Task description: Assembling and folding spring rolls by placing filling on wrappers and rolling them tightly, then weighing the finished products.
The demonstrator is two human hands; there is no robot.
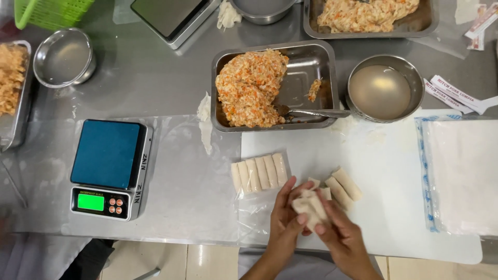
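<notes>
Pale wrapper: a half-rolled spring roll (pixel 310 206) sits pinched between both hands at the near edge of the white cutting board (pixel 384 171).
Left hand: the left hand (pixel 286 218) is closed on the roll's left side, thumb over the top and fingers curled underneath.
Right hand: the right hand (pixel 340 239) grasps the right end, fingertips pressing the loose wrapper flap down.
Doing it well: by the look of it, even pressure from both thumbs and tucked-in ends would keep the filling from squeezing out; a slack roll would likely not match the finished ones.
Just beside: two finished rolls (pixel 343 187) lie angled on the board, touching each other, just right of the hands.
Row: five more rolls (pixel 259 173) lie side by side on clear plastic to the upper left.
Filling: a steel tray of orange-flecked filling (pixel 251 88) stands beyond the board, with a spoon (pixel 311 111) resting in it.
Bowl: a steel bowl of cloudy liquid (pixel 384 89) stands beside the tray.
Wrappers: a bagged stack of wrappers (pixel 459 173) lies at right.
Scale: a blue-topped digital scale (pixel 111 168) stands well apart at left.
</notes>
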